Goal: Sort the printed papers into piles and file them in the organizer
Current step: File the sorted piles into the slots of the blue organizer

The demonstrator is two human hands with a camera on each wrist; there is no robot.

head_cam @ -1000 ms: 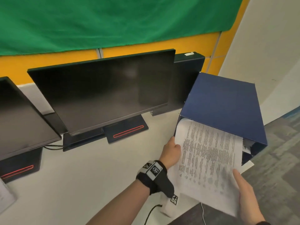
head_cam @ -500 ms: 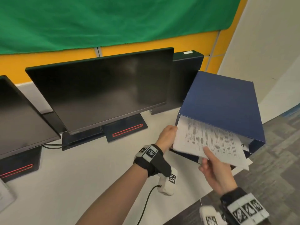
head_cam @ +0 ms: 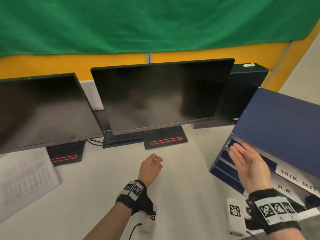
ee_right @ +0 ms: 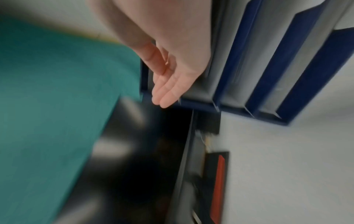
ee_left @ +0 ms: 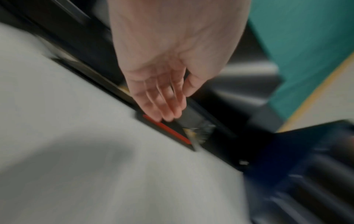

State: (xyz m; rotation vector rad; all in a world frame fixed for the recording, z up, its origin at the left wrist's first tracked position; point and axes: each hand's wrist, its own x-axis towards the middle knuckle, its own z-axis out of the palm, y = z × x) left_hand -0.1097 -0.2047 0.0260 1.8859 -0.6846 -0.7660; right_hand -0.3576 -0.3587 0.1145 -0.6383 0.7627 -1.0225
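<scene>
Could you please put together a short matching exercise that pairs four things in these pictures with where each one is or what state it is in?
Things:
1. left hand
2. right hand
3. organizer
4. sheet of printed paper

Places or states:
A. flat on the desk, far left
B. blue, at the desk's right end
C. fingers loosely curled, holding nothing, above the desk
D. fingers straight, at the organizer's slots

Pairs: 1-C, 2-D, 3-B, 4-A

I count two monitors: one in the middle (head_cam: 161,96) and one on my left (head_cam: 43,111). One black box (head_cam: 245,94) stands behind the middle monitor. One blue organizer (head_cam: 280,129) is on my right, and one stack of printed papers (head_cam: 26,177) lies at far left. Two hands show, my left (head_cam: 150,168) and my right (head_cam: 251,165).
</scene>
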